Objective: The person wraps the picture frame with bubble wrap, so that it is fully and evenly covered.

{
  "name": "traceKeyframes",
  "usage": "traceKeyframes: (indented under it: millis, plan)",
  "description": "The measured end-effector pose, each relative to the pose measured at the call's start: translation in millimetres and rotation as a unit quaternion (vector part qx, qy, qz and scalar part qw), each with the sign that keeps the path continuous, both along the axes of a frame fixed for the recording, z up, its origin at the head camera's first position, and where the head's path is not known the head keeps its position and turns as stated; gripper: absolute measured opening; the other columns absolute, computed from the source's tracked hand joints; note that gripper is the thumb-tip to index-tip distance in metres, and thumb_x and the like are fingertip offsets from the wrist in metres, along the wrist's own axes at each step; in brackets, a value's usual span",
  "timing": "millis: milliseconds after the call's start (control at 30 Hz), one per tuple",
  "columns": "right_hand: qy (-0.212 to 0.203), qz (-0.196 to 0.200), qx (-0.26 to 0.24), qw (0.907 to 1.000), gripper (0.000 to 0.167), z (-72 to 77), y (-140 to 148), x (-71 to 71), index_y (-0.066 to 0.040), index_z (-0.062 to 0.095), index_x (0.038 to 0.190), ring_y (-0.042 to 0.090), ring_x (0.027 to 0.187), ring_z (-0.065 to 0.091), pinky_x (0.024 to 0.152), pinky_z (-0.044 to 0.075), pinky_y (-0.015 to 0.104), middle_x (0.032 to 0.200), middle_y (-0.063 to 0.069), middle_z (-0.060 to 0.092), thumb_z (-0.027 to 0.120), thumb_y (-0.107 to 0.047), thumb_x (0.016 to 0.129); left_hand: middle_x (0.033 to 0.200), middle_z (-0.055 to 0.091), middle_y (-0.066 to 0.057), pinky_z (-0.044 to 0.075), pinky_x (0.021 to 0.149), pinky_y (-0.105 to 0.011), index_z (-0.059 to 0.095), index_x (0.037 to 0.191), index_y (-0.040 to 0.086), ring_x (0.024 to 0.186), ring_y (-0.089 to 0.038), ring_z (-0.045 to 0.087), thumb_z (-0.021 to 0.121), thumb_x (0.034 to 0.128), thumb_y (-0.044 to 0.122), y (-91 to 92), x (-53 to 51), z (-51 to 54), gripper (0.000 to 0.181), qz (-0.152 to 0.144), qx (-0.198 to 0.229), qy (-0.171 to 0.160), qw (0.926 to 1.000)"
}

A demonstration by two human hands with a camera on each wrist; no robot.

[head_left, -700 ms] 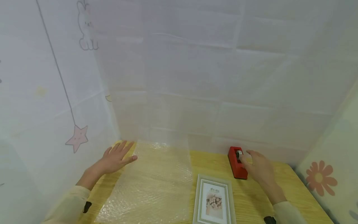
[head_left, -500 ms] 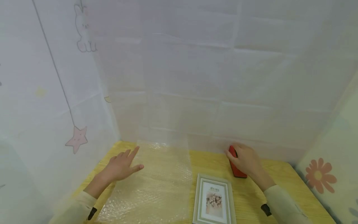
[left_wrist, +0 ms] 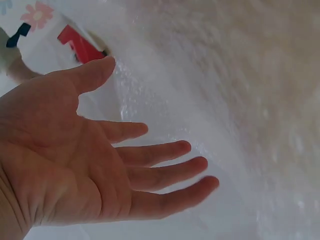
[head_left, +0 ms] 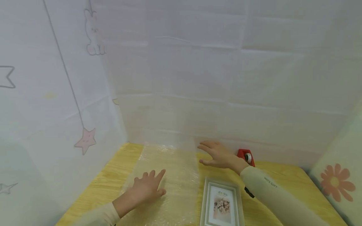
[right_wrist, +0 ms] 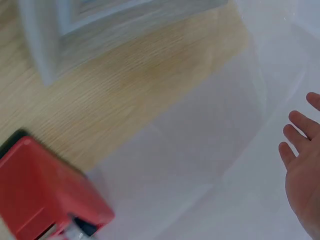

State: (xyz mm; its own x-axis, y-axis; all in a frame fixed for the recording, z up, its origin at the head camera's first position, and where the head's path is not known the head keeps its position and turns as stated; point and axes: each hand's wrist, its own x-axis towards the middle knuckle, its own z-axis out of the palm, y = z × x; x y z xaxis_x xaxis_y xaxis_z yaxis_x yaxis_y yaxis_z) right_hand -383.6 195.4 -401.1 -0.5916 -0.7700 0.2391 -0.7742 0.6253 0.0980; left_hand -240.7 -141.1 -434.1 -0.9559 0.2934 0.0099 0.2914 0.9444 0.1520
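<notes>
A clear sheet of bubble wrap (head_left: 175, 182) lies over the left middle of the wooden table, its far end running up against the white backdrop. Over its left part hovers my left hand (head_left: 148, 186), fingers spread and holding nothing; its bare palm (left_wrist: 65, 160) faces the left wrist camera. Near the sheet's far right edge is my right hand (head_left: 219, 155), fingers extended and nothing in them. Behind the right forearm stands a red tape dispenser (head_left: 244, 153), partly hidden by the sleeve. A picture frame (head_left: 222, 204) with a flower print lies face up right of the bubble wrap.
White printed sheeting (head_left: 181, 78) hangs behind the table and at both sides. The wooden table (head_left: 282, 182) reaches to the right, where its edge meets a panel with a red flower (head_left: 336, 182).
My right hand has left the tape dispenser, which it was covering, and moved left toward the bubble wrap. My left hand has come nearer and to the right, over the sheet.
</notes>
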Motion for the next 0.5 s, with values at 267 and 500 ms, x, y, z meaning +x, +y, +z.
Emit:
traceKeyframes:
  millis: [267, 500]
  plan:
    - [-0.07, 0.041, 0.063, 0.9947, 0.083, -26.6, -45, -8.5, -0.018, 0.037, 0.16, 0.038, 0.151, 0.018, 0.116, 0.019, 0.059, 0.166, 0.011, 0.022, 0.053, -0.069, 0.096, 0.136, 0.051, -0.026, 0.037, 0.074, -0.085, 0.054, 0.146, 0.011, 0.113, -0.06, 0.049, 0.068, 0.0889, 0.063, 12.6, 15.0, -13.3, 0.078, 0.05, -0.009, -0.043, 0.9978]
    - [-0.088, 0.032, 0.096, 0.9911, 0.082, -46.0, -52, -8.5, -0.014, 0.038, 0.159, 0.04, 0.15, 0.017, 0.117, 0.016, 0.059, 0.165, 0.017, 0.022, 0.058, -0.063, 0.096, 0.148, 0.042, -0.028, 0.041, 0.068, -0.082, 0.048, 0.151, 0.007, 0.123, -0.061, 0.043, 0.064, 0.0839, 0.074, 15.5, 21.3, -17.8, 0.097, 0.045, 0.011, -0.084, 0.9954]
